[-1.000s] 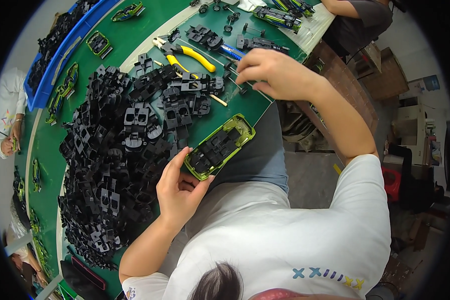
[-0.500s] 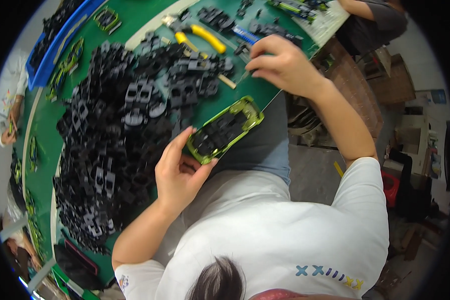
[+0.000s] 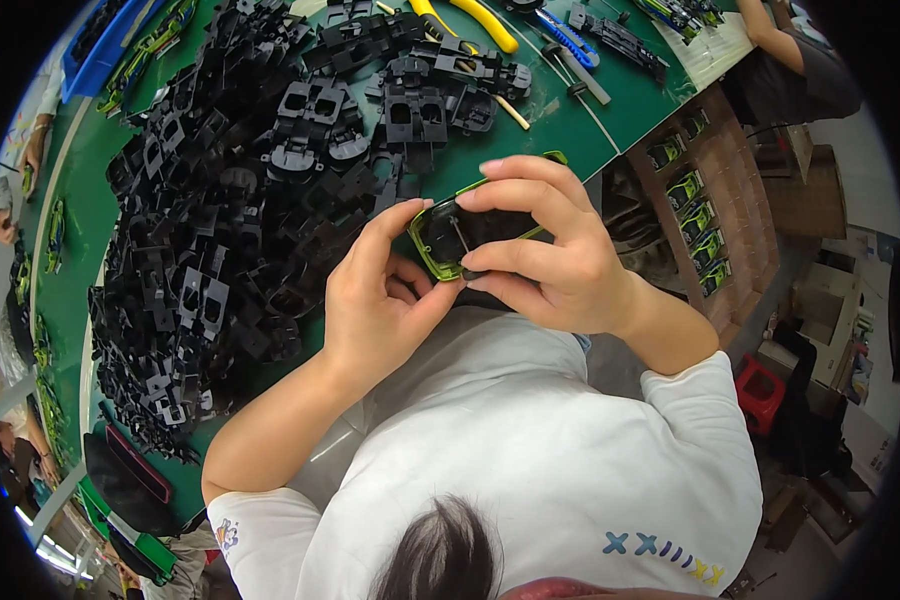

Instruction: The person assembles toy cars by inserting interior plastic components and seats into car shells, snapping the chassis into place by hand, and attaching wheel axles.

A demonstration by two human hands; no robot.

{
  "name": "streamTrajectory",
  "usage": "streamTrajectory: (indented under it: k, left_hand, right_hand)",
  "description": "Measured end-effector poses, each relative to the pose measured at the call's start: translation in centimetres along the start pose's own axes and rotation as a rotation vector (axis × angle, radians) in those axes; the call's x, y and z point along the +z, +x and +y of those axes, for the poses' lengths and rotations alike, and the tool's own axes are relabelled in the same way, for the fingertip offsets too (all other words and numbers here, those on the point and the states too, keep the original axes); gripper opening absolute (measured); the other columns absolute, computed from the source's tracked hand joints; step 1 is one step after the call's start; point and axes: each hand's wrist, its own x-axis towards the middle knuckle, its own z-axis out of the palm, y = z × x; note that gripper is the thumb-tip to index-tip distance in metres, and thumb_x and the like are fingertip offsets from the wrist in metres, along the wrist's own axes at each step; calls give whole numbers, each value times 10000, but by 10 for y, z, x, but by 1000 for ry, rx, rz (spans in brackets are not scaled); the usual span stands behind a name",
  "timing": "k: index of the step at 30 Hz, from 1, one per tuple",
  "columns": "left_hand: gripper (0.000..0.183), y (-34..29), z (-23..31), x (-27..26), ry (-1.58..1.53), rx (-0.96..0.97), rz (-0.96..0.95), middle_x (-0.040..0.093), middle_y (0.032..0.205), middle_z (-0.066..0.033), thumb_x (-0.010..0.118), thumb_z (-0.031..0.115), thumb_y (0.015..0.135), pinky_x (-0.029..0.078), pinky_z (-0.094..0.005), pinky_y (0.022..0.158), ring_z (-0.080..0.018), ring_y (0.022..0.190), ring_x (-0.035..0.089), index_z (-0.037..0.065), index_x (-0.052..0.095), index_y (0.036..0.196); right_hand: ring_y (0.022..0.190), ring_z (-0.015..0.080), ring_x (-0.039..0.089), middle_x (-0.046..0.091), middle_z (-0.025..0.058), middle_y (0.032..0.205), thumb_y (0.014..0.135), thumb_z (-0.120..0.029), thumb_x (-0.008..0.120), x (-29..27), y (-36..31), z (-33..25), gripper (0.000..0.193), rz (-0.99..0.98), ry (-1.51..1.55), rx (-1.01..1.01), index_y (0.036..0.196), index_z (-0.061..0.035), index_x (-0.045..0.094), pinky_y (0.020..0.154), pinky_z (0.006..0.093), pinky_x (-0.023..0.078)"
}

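My left hand (image 3: pixel 378 300) grips one end of a green toy car body shell (image 3: pixel 435 265), its dark inner side facing up, between thumb and fingers. Over the shell, my right hand (image 3: pixel 565 255) is closed, pinching a thin metal axle (image 3: pixel 459 232) with a small black end piece. The axle lies across the shell's interior, near the end held by my left hand. My right fingers cover much of the shell's far end. Just beyond my hands, a large heap of black plastic chassis parts (image 3: pixel 205 190) spreads over the green table (image 3: pixel 545 125).
Yellow-handled pliers (image 3: pixel 485 25), a blue cutter knife (image 3: pixel 570 42) and more thin axles (image 3: pixel 572 80) lie at the far side. Green car bodies (image 3: pixel 705 245) stand on a brown surface at right. A blue bin (image 3: pixel 95 50) is far left. Other people sit around the table.
My right hand has come from the table down to the shell, bringing the axle. The shell has tilted in my left hand, and the view has shifted.
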Motion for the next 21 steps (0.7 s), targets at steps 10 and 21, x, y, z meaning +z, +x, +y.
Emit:
streamTrajectory:
  k: [10, 21]
  left_hand:
    - [616, 0, 1, 0, -2, 1, 11, 629, 1038, -71, 795, 0, 729, 520, -206, 508, -80, 644, 639, 22, 527, 1283]
    - [608, 2, 1, 2, -33, 14, 19, 636, 1017, -62, 767, -33, 739, 508, -195, 509, -68, 642, 629, 18, 523, 1294]
  right_hand:
    - [1351, 372, 444, 631, 111, 1282, 660, -109, 837, -11, 3, 0, 298, -152, 24, 66, 911, -86, 678, 1089, 520, 342]
    - [1291, 347, 514, 670, 107, 1188, 688, -91, 822, -38, 18, 11, 241, -69, 23, 54, 873, -78, 669, 1073, 493, 374]
